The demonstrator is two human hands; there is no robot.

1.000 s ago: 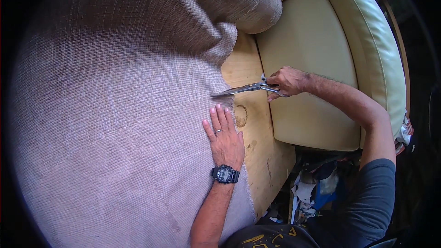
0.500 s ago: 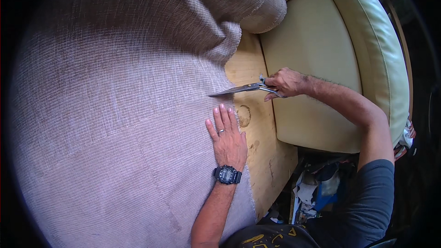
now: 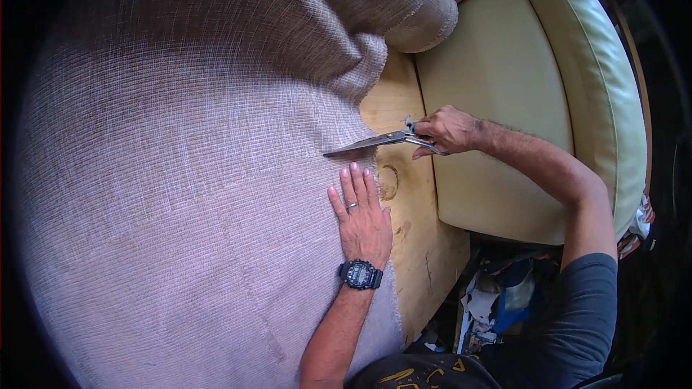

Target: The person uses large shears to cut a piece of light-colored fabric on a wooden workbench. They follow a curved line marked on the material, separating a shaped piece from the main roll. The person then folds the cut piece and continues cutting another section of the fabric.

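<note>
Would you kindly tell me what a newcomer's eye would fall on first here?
A sheet of mauve-brown woven fabric fills the left and centre, bunched into folds at the top. Across its right edge the right hand holds long metal scissors, while the left hand, a black wristwatch on its wrist, lies flat on the fabric. A cream upholstered seat curves across the upper right.

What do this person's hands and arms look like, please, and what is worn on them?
The left hand is ungloved, with a thin silver ring on one finger and a chunky black watch at the wrist. The right hand is ungloved too; its arm is bare up to a short dark grey sleeve. No left sleeve shows.
</note>
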